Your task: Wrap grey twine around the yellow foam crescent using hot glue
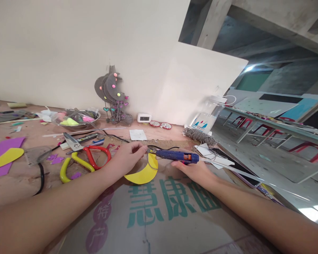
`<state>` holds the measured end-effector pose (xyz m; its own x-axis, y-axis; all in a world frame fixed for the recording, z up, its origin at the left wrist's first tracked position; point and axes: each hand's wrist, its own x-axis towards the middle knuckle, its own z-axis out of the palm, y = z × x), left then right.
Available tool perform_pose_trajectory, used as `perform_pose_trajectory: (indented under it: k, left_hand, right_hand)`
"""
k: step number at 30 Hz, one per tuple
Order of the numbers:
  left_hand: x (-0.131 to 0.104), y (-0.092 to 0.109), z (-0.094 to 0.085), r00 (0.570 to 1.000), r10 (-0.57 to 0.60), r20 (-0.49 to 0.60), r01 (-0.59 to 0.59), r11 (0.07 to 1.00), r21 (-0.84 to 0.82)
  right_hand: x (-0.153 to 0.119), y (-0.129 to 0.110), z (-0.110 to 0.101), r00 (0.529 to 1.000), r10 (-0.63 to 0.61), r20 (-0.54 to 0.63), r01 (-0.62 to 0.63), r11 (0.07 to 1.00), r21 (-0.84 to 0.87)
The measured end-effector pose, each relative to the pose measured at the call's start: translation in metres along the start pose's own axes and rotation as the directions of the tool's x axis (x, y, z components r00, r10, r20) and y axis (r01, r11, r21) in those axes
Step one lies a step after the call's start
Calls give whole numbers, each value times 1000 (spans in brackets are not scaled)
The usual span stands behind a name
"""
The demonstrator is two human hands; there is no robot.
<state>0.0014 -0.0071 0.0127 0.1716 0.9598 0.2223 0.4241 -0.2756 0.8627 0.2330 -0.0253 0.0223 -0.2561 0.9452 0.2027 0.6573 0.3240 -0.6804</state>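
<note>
We list, at centre, a yellow crescent [144,175], partly hidden by the left hand [129,155], fingertips together, contents indiscernible; a blue glue gun [172,155], handle obscured, gripped by the right hand [195,171]; below, a printed sheet [119,233]; right, red stools [313,150].

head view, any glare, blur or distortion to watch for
Head view: wide-angle stretch, strongest toward the edges, where the right forearm looks long; head view: sunlit patches on the floor wash out at lower right; head view: the blue glue gun reads fairly clearly, but the clock digits are small and soft.
</note>
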Motion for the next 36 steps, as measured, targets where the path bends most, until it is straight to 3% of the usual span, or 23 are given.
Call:
perform_pose_trajectory:
  k: [14,25,31,36]
  left_hand:
    - [1,-3,0,1000,28,-9,-28,1000,9]
    - [-2,0,0,1000,26,-4,-26,1000,-13]
    - [-3,1,-1,1000,9,7,-9,999,-43]
    - [-1,-2,1,1000,-3,13,4,999,-34]
  right_hand:
    - [1,6,0,998,7,-68,-13,996,-94]
    - [2,5,0,999,26,-42,-26,1000,-4]
    - [5,-1,-1,993,43,-112,-47,998,-30]
    - [10,-4,-14,989,-85,-124,80,996,-44]
